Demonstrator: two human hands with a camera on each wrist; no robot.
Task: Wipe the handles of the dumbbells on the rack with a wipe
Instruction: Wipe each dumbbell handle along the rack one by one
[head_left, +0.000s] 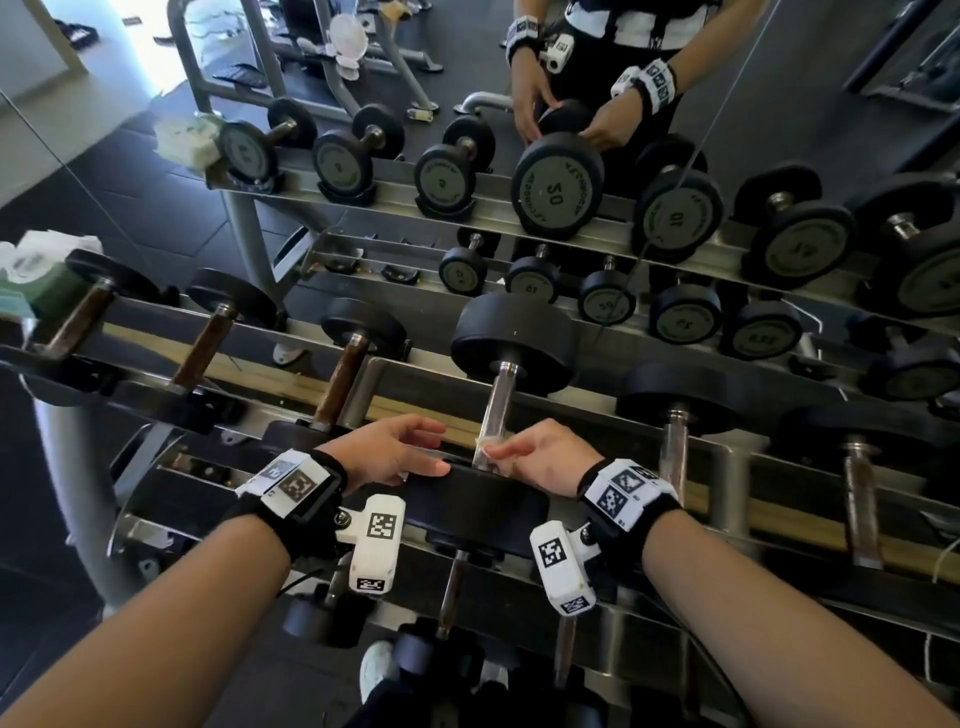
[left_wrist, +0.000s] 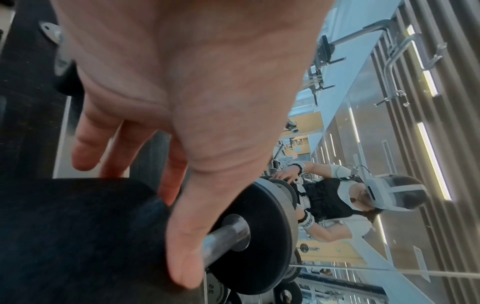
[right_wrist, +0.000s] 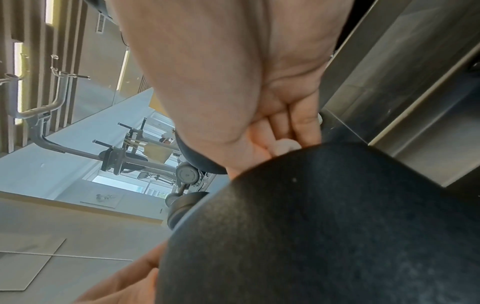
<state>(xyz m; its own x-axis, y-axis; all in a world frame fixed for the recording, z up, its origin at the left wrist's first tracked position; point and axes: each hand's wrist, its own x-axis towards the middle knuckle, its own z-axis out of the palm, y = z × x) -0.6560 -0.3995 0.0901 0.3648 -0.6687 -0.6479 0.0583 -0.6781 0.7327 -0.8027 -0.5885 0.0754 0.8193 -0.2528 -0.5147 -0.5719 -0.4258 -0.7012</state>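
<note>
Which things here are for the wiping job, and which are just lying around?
For the job:
- small pale crumpled wipe, pinched in the right hand
- shiny metal handle of the big black dumbbell
- left hand, resting on its near black end
- grey metal rack

Just lying about:
- white-and-green wipes packet
- wall mirror

Black wristbands (head_left: 291, 514), white marker-coded cameras (head_left: 375, 540)

Large wall mirror (head_left: 779, 78) behind, grey weight bench frame (head_left: 311, 57), dark tiled floor (head_left: 130, 171).
</note>
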